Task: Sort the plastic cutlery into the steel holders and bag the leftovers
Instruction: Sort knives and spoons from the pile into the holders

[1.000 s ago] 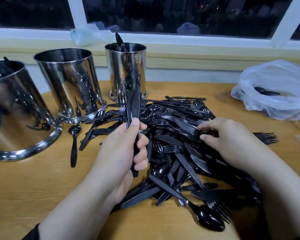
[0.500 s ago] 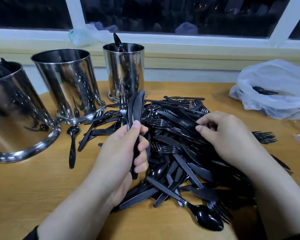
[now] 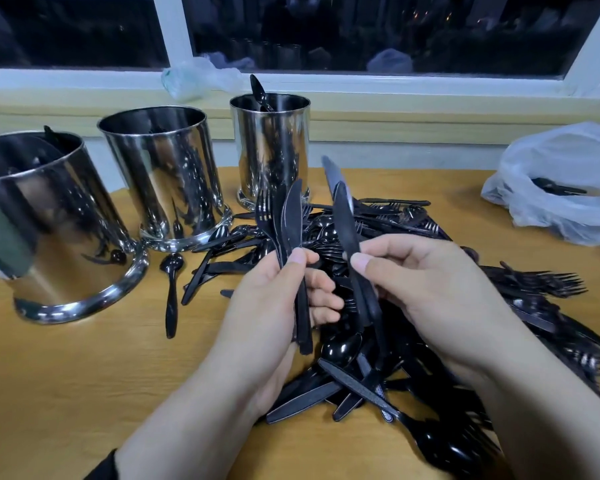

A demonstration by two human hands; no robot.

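Along the bench's point(image 3: 66, 375) far-left edge stand three steel holders: the left holder point(image 3: 45, 230) nearest you with a black piece at its rim, the middle holder point(image 3: 167, 178), and the far holder point(image 3: 271, 147) with a spoon handle poking out. A lone spoon point(image 3: 171, 292) lies on the bare wood in front of the middle holder. Your left hand point(image 3: 274, 306) is curled round a bundle of cutlery point(image 3: 284, 220), a fork and knives held upright, thumb pressed on top. Your right hand point(image 3: 426, 285) pinches two knives point(image 3: 347, 230) between thumb and fingers, blades pointing up, just beside the bundle. Beneath both hands spreads the pile of black cutlery point(image 3: 413, 341), reaching toward the right edge. At the far-right corner sits a clear plastic bag point(image 3: 568, 188) with a few black pieces inside.
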